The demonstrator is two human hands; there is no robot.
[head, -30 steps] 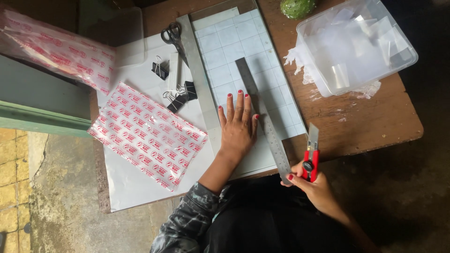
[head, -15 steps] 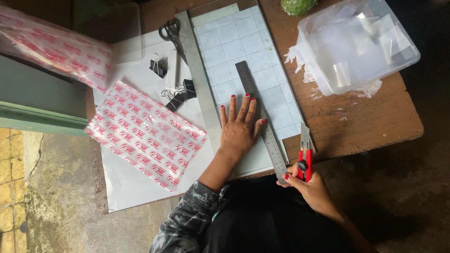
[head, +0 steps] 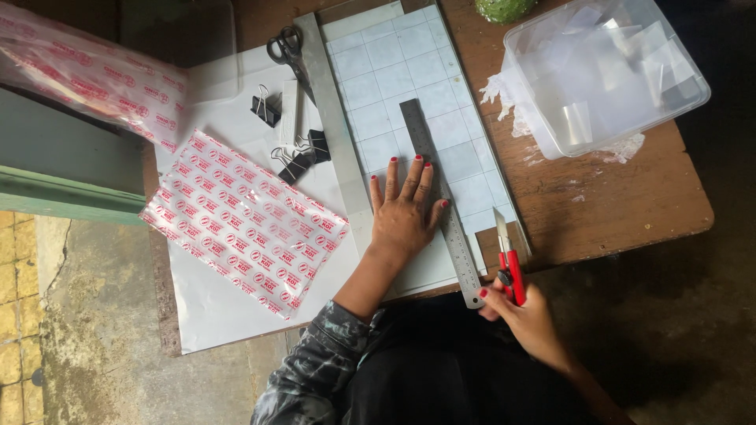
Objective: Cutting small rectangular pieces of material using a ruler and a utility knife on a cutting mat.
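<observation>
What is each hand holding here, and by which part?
The right hand grips a red utility knife by its handle, blade out. The left hand holds nothing; it lies flat beside the steel ruler.

Red knife [head: 513,271]; red-print bag [head: 244,220]

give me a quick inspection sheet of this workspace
surface: brown wooden table, partly under a white sheet
job's things: steel ruler on a gridded cutting mat; red utility knife
clutter: scissors, binder clips, red-printed plastic bag, clear plastic box
grippers: left hand flat by the ruler; right hand holds the knife
cables: nothing seen
surroundings: concrete floor
</observation>
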